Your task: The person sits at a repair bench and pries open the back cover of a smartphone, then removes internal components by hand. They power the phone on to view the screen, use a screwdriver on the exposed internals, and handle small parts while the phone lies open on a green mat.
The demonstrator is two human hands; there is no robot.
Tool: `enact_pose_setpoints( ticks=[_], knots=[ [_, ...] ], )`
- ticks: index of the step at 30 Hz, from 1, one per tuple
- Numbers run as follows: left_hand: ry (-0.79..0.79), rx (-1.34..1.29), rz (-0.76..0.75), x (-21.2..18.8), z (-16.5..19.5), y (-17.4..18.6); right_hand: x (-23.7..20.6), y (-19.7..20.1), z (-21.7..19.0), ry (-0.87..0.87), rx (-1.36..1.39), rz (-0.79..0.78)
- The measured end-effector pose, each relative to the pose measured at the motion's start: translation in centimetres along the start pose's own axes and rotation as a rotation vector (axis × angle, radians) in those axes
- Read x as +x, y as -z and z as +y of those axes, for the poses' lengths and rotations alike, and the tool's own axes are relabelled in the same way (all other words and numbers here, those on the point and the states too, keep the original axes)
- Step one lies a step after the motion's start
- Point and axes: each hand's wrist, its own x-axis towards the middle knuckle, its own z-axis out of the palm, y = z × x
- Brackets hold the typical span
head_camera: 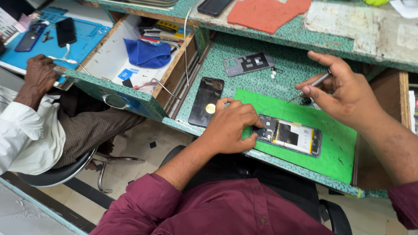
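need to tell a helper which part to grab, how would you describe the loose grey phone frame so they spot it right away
Start at the bright green mat on the speckled green desk, where the left hand steadies an opened phone. Look beyond the mat's far left corner: the grey phone frame lies flat there, alone. Unlike the glossy black screen panel nearby, it is matt grey with cut-out openings.

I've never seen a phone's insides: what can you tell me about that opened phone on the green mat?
The opened phone lies flat and slightly slanted on the green mat, back cover off. A dark circuit section shows at its left end, a pale battery with a black patch and yellow edge fills the middle. The left hand presses its left end; the right hand hovers above with a thin metal tool.
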Motion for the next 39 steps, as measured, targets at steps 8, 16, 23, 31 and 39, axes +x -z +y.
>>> enact_pose_setpoints(
  ticks=[8,16,23,31,39],
  knots=[
    [-0.049,0.006,0.006,0.3,0.4,-0.3,-0.1,0.1,0.1,0.039,-0.023,-0.010],
    [-0.057,0.057,0.005,0.1,0.5,-0.5,-0.4,0.1,0.3,0.064,-0.067,-0.023],
    [-0.087,0.027,0.007,0.0,0.2,-0.5,-0.5,0.0,0.6,0.164,-0.096,-0.031],
    [-0.054,0.040,-0.015,0.0,0.3,-1.0,-0.5,0.0,3.1,0.133,0.065,-0.060],
    [-0.096,0.050,-0.053,0.4,0.4,-1.2,-0.8,0.0,3.5,0.036,-0.027,-0.090]
  ],
)
